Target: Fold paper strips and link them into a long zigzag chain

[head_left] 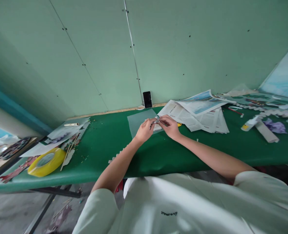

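Note:
Both hands meet over the middle of the green-covered table [102, 139]. My left hand [145, 130] is closed, its fingertips pinched on a small dark and pale piece [156, 121] too small to name. From the other side my right hand [170, 126] grips at the same piece, fingers curled. Under the hands lies a translucent sheet [136, 121], with a small white item [157, 127] partly hidden between them. Something yellow [179, 124] shows just beyond the right hand.
A phone [147, 99] leans on the wall behind. Newspapers [207, 120] spread to the right, near a glue bottle [250, 123] and purple crumpled material [275, 126]. At left lie a yellow tape roll [57, 159], thin sticks [68, 151] and paper sheets [42, 148].

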A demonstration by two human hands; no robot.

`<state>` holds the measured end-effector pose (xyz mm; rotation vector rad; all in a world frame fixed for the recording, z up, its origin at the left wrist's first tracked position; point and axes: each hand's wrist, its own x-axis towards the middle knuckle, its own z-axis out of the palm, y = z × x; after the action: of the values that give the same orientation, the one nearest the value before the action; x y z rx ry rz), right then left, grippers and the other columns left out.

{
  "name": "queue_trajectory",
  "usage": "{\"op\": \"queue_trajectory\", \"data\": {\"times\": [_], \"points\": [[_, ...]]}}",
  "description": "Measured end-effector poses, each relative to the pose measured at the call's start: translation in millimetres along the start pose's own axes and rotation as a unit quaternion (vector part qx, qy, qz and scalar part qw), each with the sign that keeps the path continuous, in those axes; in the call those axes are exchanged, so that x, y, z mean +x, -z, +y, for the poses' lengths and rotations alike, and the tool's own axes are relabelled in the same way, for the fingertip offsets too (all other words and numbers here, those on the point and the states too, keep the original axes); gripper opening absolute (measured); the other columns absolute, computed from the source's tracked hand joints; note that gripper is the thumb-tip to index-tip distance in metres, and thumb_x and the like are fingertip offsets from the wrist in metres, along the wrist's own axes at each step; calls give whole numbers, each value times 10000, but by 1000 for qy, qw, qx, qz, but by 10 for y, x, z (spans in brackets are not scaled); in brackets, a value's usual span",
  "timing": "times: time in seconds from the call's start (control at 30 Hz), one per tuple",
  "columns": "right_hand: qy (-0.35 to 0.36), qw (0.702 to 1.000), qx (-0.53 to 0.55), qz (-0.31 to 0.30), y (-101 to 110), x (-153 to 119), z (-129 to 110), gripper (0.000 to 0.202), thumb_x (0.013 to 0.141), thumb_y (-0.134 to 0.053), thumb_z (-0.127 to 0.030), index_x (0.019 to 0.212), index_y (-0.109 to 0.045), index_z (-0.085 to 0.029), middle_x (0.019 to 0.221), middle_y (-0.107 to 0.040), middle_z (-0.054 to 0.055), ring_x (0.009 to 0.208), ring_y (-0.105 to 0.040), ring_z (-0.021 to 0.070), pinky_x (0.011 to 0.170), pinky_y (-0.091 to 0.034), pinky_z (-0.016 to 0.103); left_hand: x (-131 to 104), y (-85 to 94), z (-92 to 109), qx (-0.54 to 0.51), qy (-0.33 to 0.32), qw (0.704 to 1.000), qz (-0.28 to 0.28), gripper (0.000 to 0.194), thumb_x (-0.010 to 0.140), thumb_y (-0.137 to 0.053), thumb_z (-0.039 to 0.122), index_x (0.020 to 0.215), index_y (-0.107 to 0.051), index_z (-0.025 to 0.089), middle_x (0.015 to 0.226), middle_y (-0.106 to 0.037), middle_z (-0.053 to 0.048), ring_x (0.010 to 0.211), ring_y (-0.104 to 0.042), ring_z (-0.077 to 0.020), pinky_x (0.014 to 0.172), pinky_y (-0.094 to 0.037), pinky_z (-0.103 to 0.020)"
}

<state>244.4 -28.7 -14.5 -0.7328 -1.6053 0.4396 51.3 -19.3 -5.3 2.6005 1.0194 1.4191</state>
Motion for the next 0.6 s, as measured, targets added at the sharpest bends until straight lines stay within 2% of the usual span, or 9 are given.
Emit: {"op": "queue_trajectory", "data": {"times": [0.1, 0.27, 0.6], "points": [[-12, 1000, 12, 5, -9, 1, -19, 286, 977, -681, -531, 960, -741, -252, 1011, -694, 104, 767, -623, 227, 637, -521, 373, 17, 2, -11, 2, -23, 1000, -3, 238, 1093, -469, 293, 1251, -640, 245, 1221, -753, -111, 1128, -727, -217, 1002, -583, -383], [-17, 1000, 17, 8, -18, 21, -43, 293, 969, -688, -536, 924, -723, -248, 1015, -689, 107, 868, -651, 255, 676, -537, 380, 34, 11, -21, 3, -44, 999, -20, 253, 1090, -451, 275, 1201, -677, 246, 1239, -739, -119, 1180, -711, -218, 1041, -574, -387], [0, 1000, -4, -1, 7, 26, -42, 296, 995, -651, -528, 927, -723, -249, 1010, -693, 110, 784, -627, 233, 643, -526, 377, 40, 34, 7, 4, -50, 999, -17, 290, 1094, -440, 291, 1215, -700, 246, 1261, -726, -125, 1191, -710, -220, 1058, -582, -390]]}}
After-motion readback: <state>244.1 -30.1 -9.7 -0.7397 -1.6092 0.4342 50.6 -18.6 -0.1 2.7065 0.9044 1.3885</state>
